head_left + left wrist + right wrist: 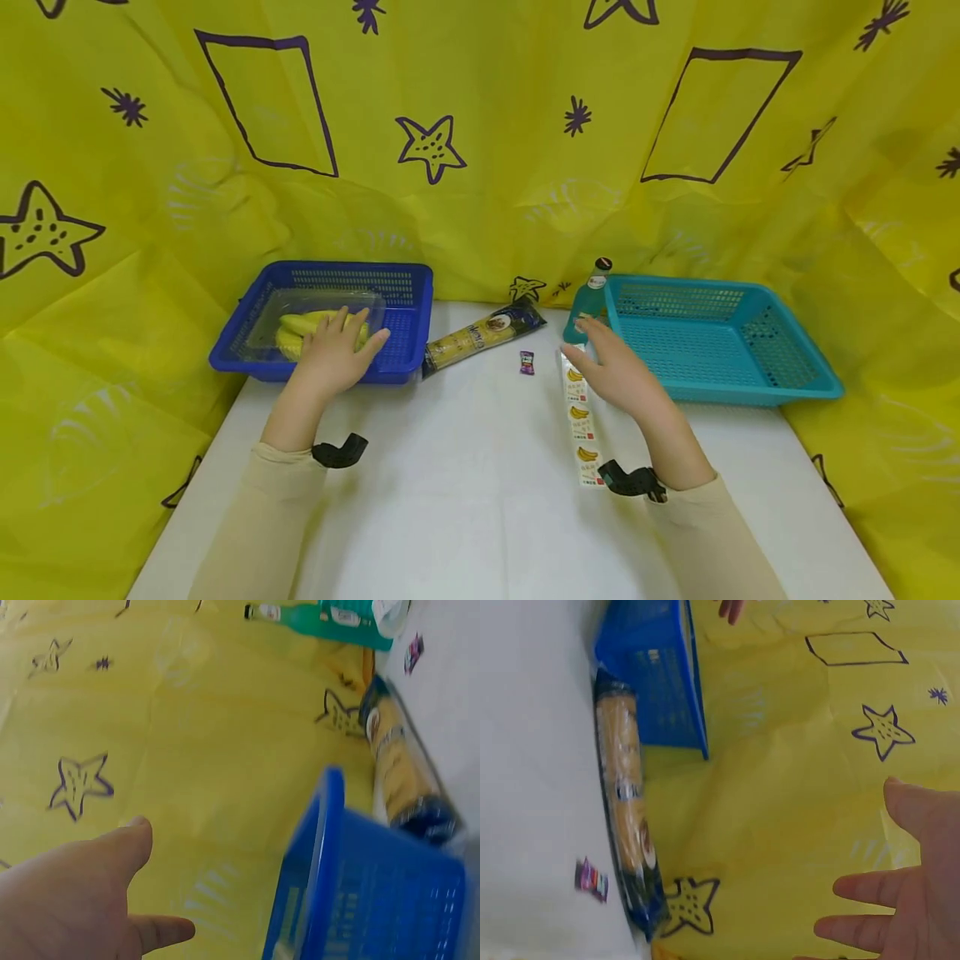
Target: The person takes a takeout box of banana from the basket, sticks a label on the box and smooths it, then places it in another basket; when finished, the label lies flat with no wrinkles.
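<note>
Bananas (288,342) are lying in a clear plastic container (258,333), which is resting inside a blue basket (426,308) at the far left of the table (465,517). The left hand (335,354) is appearing over the bananas in the head view, fingers extended and thumb set apart, gripping nothing; whether it is touching the container cannot be told. The right hand (618,375) is opening toward a green bottle (587,304), its fingers spread and holding nothing; its fingertips are overlapping the bottle in the head view, contact being unclear. A strip of banana-printed labels (579,425) is running nearward from the bottle's base. The bottle is standing just beside a teal basket (731,392). Between the baskets, a long packet (487,333) is lying aslant, with a small purple wrapper (527,362) lying near it. A yellow patterned cloth (495,233) is hanging behind.
</note>
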Demonstrator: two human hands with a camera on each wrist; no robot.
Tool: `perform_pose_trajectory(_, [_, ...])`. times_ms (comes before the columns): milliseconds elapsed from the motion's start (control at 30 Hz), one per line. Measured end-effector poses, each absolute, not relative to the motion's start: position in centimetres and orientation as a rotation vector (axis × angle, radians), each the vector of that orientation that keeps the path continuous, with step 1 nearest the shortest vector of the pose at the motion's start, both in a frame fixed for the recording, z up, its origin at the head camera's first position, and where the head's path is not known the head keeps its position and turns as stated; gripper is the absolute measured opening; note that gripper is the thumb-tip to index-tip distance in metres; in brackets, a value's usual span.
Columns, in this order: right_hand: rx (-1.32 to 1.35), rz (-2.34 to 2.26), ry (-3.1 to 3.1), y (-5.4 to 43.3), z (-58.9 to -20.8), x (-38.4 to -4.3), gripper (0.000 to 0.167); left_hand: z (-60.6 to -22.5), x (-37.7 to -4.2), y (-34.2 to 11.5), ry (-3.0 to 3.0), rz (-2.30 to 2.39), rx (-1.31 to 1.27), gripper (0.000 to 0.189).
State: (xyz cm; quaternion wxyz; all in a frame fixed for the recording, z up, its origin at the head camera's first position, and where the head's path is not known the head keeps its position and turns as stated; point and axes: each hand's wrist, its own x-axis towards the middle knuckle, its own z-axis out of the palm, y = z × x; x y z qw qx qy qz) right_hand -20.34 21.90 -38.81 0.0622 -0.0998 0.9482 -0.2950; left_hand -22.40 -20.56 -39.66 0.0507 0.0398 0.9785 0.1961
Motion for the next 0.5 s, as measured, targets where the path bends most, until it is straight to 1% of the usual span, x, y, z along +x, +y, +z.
perform_pose_trajectory(333, [-0.454,-1.074,2.644,16.2,-38.1,-23.3,0.069,-38.4,-25.3,-28.8,2.867,0.717,-0.024,0.098])
perform_pose_trajectory(500, [-0.499,-1.142,2.545,13.1,-37.7,-24.7,0.058,-37.4,-26.3,-31.9,2.801,0.813,-0.021,0.097])
